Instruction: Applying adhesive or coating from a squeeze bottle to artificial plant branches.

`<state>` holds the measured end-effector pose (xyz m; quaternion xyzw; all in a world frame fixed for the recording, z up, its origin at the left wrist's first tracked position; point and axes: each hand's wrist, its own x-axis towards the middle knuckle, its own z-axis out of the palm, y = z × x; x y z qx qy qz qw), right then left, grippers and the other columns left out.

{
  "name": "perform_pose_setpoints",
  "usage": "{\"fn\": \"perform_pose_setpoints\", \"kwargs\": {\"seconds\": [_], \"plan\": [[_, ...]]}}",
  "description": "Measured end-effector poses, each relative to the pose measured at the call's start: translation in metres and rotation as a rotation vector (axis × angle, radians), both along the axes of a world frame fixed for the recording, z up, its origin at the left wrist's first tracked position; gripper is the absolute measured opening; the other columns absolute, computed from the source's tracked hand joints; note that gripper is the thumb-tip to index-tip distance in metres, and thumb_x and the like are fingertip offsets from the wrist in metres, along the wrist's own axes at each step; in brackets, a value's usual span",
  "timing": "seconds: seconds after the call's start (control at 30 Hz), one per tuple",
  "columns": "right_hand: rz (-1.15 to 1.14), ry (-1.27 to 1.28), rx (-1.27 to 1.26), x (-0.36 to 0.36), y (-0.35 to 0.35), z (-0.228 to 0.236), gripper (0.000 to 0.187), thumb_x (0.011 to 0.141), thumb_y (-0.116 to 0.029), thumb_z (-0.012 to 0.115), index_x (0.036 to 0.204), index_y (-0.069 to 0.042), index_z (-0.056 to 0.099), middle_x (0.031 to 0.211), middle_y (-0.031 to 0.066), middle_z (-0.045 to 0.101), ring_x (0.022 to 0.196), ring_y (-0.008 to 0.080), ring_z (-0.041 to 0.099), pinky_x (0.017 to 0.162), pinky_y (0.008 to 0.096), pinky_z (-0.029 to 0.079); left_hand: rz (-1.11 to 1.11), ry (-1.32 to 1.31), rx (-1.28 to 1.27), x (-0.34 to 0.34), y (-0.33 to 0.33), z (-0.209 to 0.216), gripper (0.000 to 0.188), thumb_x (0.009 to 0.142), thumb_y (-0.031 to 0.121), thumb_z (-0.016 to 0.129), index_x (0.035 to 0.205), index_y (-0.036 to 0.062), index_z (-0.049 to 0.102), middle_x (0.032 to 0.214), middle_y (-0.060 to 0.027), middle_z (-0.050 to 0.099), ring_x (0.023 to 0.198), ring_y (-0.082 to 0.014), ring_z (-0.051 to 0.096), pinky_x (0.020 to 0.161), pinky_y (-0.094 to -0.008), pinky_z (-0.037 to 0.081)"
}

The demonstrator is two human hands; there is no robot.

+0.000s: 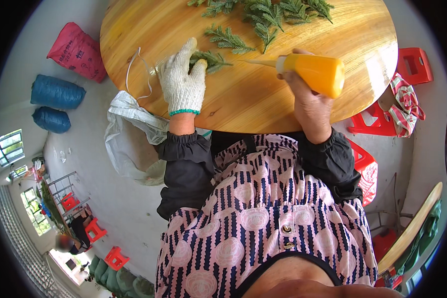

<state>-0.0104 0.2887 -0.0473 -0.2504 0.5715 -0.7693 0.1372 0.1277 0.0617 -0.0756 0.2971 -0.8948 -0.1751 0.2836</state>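
Observation:
My left hand (182,83), in a white knit glove with a green cuff edge, rests at the left of the round wooden table (248,102). Between its thumb and fingers is a small green artificial fir sprig (214,61), its tip pointing right. My bare right hand (310,107) grips a yellow squeeze bottle (317,73) lying sideways in the air. The bottle's long thin nozzle (260,62) points left, its end close to the sprig's tip, apparently not touching. Another fir sprig (228,39) lies just beyond.
More fir sprigs (268,15) are heaped at the table's far side. A white plastic bag (126,141) hangs by the near left edge, with a white strap (129,74) on the tabletop. Red stools (414,65), a pink sack (77,52) and blue bundles (58,93) stand around.

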Motion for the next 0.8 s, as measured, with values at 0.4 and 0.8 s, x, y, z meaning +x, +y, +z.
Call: {"fn": "perform_pose_setpoints", "kwargs": {"seconds": [0.4,0.8], "plan": [[-0.198,-0.384,-0.379,-0.05,0.045,-0.023,0.028,0.099,-0.016,0.071,0.122,-0.002,0.062,0.112,0.0112,0.068,0.098,0.0244,0.067,0.082,0.0395,0.057,-0.338,-0.214,-0.118,-0.05,-0.001,0.027,0.069,0.088,0.009,0.066,0.153,0.025,0.05,0.143,-0.0141,0.06,0.119,-0.0401,0.061,0.105,-0.0469,0.052],[-0.015,-0.469,-0.421,-0.059,0.051,-0.029,0.03,0.1,-0.022,0.069,0.12,-0.001,0.063,0.112,0.0127,0.069,0.098,0.0239,0.065,0.087,0.0384,0.053,0.002,0.369,0.11,0.088,0.062,0.069,0.043,0.09,0.001,0.063,0.133,-0.0044,0.063,0.124,-0.0109,0.07,0.11,-0.0203,0.065,0.096,-0.0338,0.052]]}}
